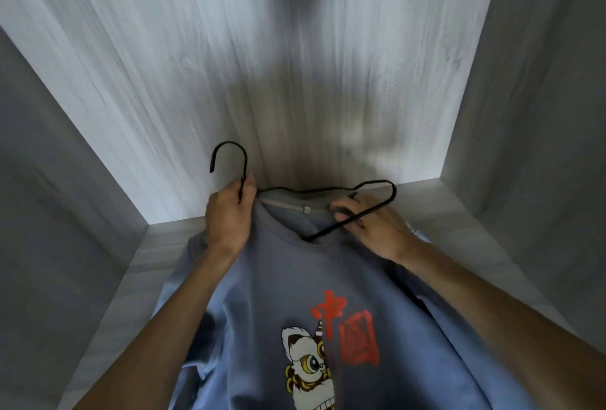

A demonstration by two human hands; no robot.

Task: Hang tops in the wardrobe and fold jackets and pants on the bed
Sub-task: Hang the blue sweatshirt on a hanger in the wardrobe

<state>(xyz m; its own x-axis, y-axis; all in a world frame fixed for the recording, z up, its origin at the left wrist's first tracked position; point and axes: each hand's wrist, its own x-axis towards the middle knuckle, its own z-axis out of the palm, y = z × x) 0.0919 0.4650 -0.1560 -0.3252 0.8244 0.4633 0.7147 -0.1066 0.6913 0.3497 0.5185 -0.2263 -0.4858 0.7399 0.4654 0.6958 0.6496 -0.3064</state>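
Left hand [229, 216] fingers [244, 191] closed round hanger [377, 184] neck below hook, pinching collar too. Right hand [373, 229] fingers curled on lower wire by neckline. Blue top [295, 281] drapes beneath, over wardrobe shelf [164, 245]. Judgement: fabric soft, light, limp; wire thin, stiff, slippery; hold by hook neck.

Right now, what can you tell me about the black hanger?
The black hanger looks like thin, dark-coated wire with a curved hook at the left. It lies tilted across the neck opening of the blue T-shirt, one end tucked inside the collar, the other shoulder loop still outside. The left hand pinches its neck below the hook; the right hand grips the lower bar. It hangs on nothing.
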